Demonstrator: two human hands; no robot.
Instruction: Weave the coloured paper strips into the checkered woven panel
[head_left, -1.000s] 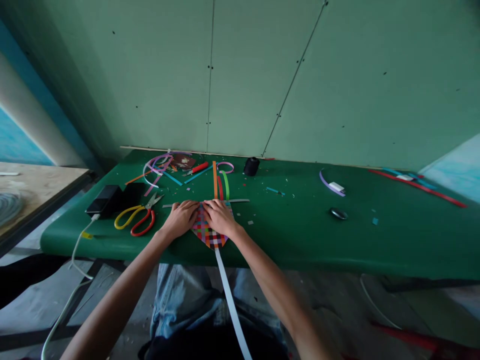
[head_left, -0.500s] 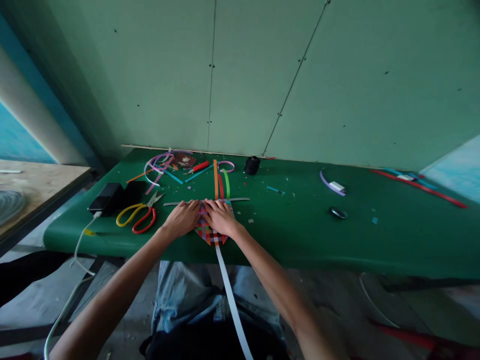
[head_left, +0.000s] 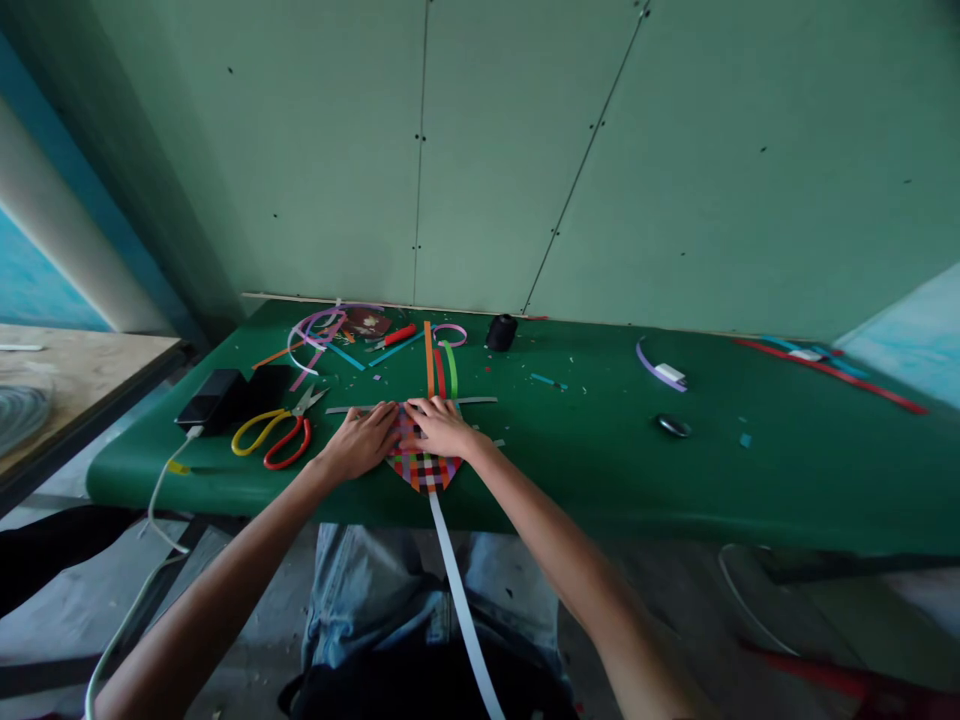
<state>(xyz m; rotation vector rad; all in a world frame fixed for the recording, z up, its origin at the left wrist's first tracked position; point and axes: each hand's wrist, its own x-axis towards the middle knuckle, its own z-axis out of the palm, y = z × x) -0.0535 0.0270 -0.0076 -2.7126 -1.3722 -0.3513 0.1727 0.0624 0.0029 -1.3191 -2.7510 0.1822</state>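
A woven piece of coloured strips [head_left: 427,468], with a pointed lower end, lies near the table's front edge. My left hand [head_left: 364,440] rests over its left side, palm down, fingers stretched forward. Across its upper middle lies my right hand [head_left: 439,428], fingers extended and pressing on the weave. Orange [head_left: 430,355], red and green [head_left: 451,368] strip ends stick out at the far side. A thin grey-white strip [head_left: 478,400] runs crosswise under my fingertips and shows on both sides. From the near point a long white strip [head_left: 459,590] hangs over the edge toward my lap.
Left of my hands are scissors [head_left: 289,430] with yellow and red handles and a black box [head_left: 212,398] with a white cable. Behind lie loose strips [head_left: 319,325], a red-handled cutter [head_left: 399,336] and a black spool [head_left: 501,332]. A dark shiny object [head_left: 673,426] sits right.
My right hand has shifted slightly on the weave, its fingers reaching a little further left. The left hand stays nearly in place. The view has moved slightly.
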